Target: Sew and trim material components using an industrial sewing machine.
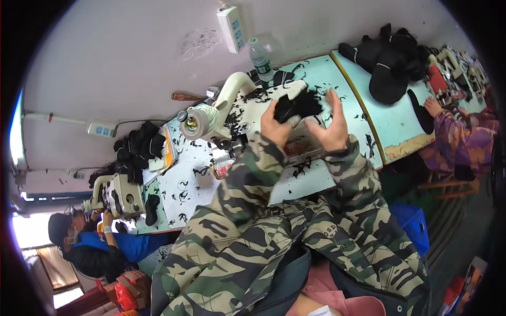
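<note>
A bunch of black fabric pieces is between my two hands, over the white work table. My left hand grips its left side, with the fingers behind it and the thumb in front. To the right of the bunch, my right hand is open, its fingers stretched up and its thumb apart, near the fabric's lower right edge. Beneath my hands lies a pale box or tray-like thing, partly hidden. Left of my left hand stands a cream sewing machine carrying a spool of pale thread.
Black scraps litter the table. A clear bottle stands at the back by the wall. Black piles lie at far left and far right. Co-workers sit on both sides. A blue stool is at my right.
</note>
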